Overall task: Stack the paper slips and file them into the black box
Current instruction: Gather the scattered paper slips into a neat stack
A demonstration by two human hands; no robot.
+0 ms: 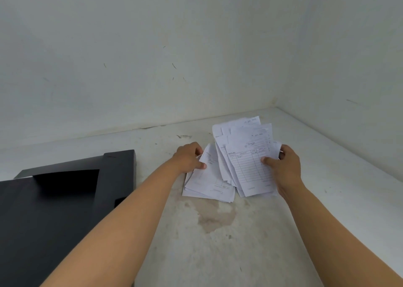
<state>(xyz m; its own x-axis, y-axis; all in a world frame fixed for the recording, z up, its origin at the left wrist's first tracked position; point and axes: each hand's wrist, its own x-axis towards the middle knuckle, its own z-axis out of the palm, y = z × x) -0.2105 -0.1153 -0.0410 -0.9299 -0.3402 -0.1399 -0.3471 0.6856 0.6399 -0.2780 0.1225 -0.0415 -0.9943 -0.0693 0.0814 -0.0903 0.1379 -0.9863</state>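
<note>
White paper slips with printed tables and handwriting lie fanned on a pale surface. My right hand (283, 166) grips a loose bundle of slips (246, 155) by its right edge, thumb on the top sheet. My left hand (189, 158) pinches the upper left edge of a smaller pile of slips (209, 184) lying just left of the bundle. The two groups overlap in the middle. The black box (65, 199) lies open at the left, its flap raised, about a hand's width from the slips.
The pale counter (218, 243) is stained in front of the slips. White walls close it in at the back and on the right, meeting in a corner (275, 106) beyond the papers.
</note>
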